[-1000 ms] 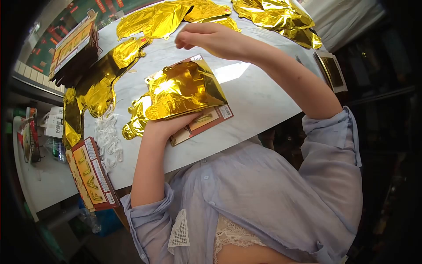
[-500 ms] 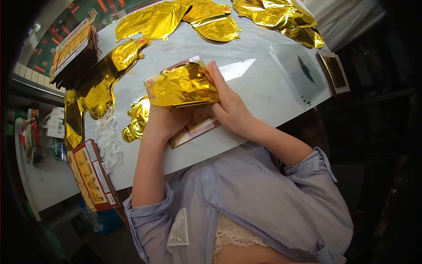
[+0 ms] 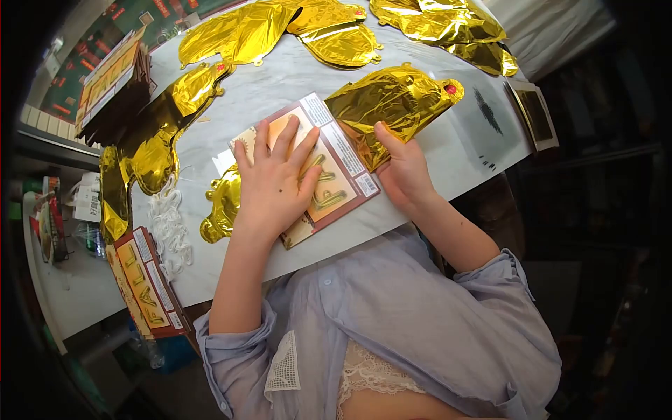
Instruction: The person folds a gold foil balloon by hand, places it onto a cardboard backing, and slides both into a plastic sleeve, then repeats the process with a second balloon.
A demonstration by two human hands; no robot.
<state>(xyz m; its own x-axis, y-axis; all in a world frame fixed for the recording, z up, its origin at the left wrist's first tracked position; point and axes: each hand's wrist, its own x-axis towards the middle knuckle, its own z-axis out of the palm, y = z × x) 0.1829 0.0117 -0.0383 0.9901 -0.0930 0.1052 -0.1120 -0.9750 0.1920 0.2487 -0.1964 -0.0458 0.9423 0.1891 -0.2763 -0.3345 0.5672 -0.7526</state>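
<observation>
A printed card packet [image 3: 334, 187] with gold letters lies at a slant near the table's front edge. Spread flat on its face is my left hand [image 3: 274, 183], fingers apart. To the right, my right hand [image 3: 406, 168] grips the lower end of a gold foil balloon [image 3: 392, 105], thumb on top. This flat, creased balloon has a red spot at its far tip and lies beside the packet's right edge. Another gold foil piece [image 3: 224, 203] shows left of my left hand, partly covered by the packet and hand.
More gold foil balloons [image 3: 241, 31] lie along the far side, with others [image 3: 154, 154] at left. White string [image 3: 168, 224] is heaped at the left. Card packets are stacked at the upper left [image 3: 115, 77] and lower left [image 3: 145, 280]. A small box [image 3: 533, 115] stands at the right edge.
The gold balloon has moved from above the packet to its right, held in my right hand. My left hand has come out from under the foil and opened flat on the packet.
</observation>
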